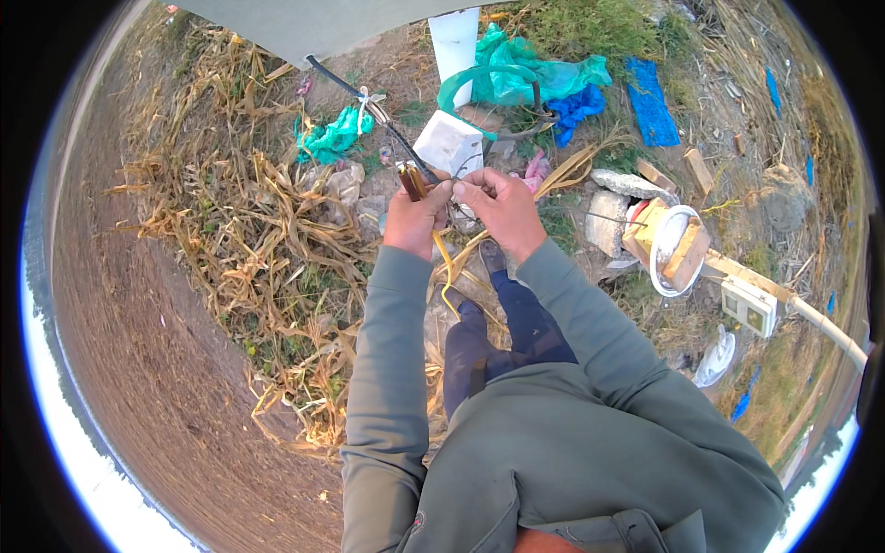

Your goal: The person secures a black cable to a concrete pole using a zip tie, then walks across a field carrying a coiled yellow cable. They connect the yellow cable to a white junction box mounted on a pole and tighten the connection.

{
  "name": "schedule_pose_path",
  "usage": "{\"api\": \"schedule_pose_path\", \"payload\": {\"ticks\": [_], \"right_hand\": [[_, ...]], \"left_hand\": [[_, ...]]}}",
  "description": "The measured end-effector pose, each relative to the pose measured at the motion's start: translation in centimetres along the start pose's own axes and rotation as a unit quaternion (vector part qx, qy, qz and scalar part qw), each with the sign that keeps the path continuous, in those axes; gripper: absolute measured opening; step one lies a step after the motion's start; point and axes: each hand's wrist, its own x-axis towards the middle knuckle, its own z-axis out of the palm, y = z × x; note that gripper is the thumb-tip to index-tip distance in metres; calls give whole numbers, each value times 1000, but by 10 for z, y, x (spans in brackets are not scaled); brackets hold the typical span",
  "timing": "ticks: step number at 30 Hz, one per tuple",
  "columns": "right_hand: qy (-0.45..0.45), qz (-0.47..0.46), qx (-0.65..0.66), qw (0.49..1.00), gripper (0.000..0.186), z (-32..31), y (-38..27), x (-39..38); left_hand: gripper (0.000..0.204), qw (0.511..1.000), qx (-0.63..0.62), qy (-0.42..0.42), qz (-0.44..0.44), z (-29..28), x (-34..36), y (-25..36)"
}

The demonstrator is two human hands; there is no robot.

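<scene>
A black cable (pixel 396 136) runs down from the grey panel (pixel 341 20) overhead to my hands, with a white tie wrapped around it partway. My left hand (pixel 412 221) is closed, gripping the cable's lower end and a brown-handled tool (pixel 412 182) whose kind I cannot make out. Close against it, my right hand (pixel 509 210) pinches thin dark wires at the cable end; the fingertips partly hide them. Below my left hand hangs a yellow cord (pixel 447 267), its upper end hidden. Just beyond my hands stands a white box (pixel 448 141).
Behind the box rise a white post (pixel 454 46) and a green hose loop (pixel 452 85) beside green plastic sheeting (pixel 507 72). Dry corn stalks (pixel 286 217) cover the left ground. To the right are concrete lumps (pixel 607 221), a white ring-shaped rim (pixel 660 275) and a meter box (pixel 748 307).
</scene>
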Motion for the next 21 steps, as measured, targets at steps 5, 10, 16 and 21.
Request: {"api": "schedule_pose_path", "payload": {"ticks": [5,10,16,21], "right_hand": [[2,32,124,992,23,4,7,8],[27,8,182,983,18,10,9,5],[26,14,219,975,14,0,0,4],[-57,13,201,978,13,-11,0,11]], "left_hand": [[13,999,-23,-24,40,3,-5,-2],[15,999,2,14,48,7,-5,2],[13,999,13,21,39,7,-25,-8],[9,997,26,18,64,11,-11,9]]}}
